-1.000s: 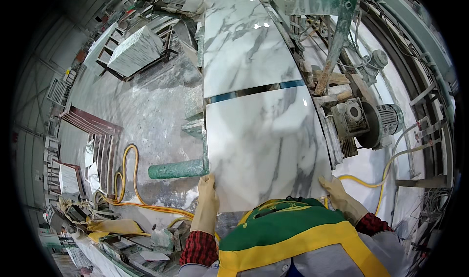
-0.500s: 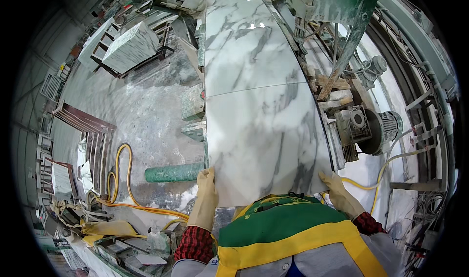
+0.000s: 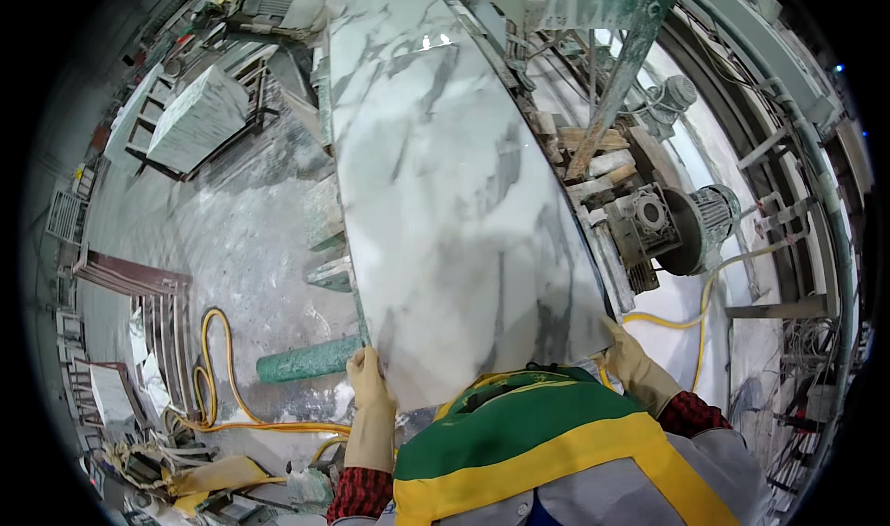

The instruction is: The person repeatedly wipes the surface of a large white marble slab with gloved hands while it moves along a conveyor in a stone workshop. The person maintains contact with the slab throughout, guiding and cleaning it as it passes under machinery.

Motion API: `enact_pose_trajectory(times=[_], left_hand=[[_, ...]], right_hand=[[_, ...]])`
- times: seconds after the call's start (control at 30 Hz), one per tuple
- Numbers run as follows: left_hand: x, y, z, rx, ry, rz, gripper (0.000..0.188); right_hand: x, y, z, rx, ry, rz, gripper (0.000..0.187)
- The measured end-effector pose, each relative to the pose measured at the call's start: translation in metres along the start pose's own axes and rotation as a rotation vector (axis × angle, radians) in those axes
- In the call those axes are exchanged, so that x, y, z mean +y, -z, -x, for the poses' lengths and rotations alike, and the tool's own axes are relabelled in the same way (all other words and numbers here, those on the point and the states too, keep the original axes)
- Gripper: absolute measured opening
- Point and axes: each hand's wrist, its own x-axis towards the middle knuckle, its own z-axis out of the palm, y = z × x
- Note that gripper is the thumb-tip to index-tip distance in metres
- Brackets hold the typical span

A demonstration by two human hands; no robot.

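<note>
A long white marble slab surface (image 3: 436, 239) with grey veins runs away from my body along a narrow bed. My left hand (image 3: 369, 382), in a cream rubber glove, is closed at the slab's near left edge, its fingers curled there. At the near right corner, my right hand (image 3: 635, 364), gloved alike, grips the edge with its thumb side uppermost. The undersides of both grips are hidden. My green apron with a yellow border (image 3: 519, 424) covers part of the slab's near end.
A green roller (image 3: 306, 361) juts out left of the bed, with a yellow hose (image 3: 211, 368) beyond it on the floor. To the right stand a motor with a gearbox (image 3: 649, 225) and wooden blocks (image 3: 593, 139). A marble stack (image 3: 199, 118) rests on a rack at far left.
Everything has shifted left in view. The seam line that crossed the marble earlier no longer shows. Both hands stay at the slab's near edges.
</note>
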Motion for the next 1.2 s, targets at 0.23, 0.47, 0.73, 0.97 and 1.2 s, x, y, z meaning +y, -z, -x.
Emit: enact_pose_trajectory(times=[0.23, 0.47, 0.73, 0.97, 1.2], left_hand=[[0.023, 0.023, 0.025, -0.064, -0.123, -0.732, 0.039], [-0.019, 0.083, 0.022, -0.378, -0.373, -1.387, 0.07], [-0.013, 0.051, 0.023, -0.279, 0.024, -1.337, 0.07], [0.026, 0.013, 0.041, -0.249, 0.094, -1.161, 0.079], [0.012, 0.029, 0.019, -0.239, 0.031, -1.034, 0.056]], right_hand=[[0.049, 0.046, -0.004, 0.046, -0.132, 0.448, 0.059], [0.054, 0.012, -0.009, 0.3, 0.027, 0.423, 0.055], [0.019, -0.009, -0.002, 0.397, -0.13, 0.539, 0.067], [0.031, 0.024, -0.024, 0.212, -0.092, 0.581, 0.085], [0.005, -0.001, -0.011, 0.13, -0.077, 0.622, 0.078]])
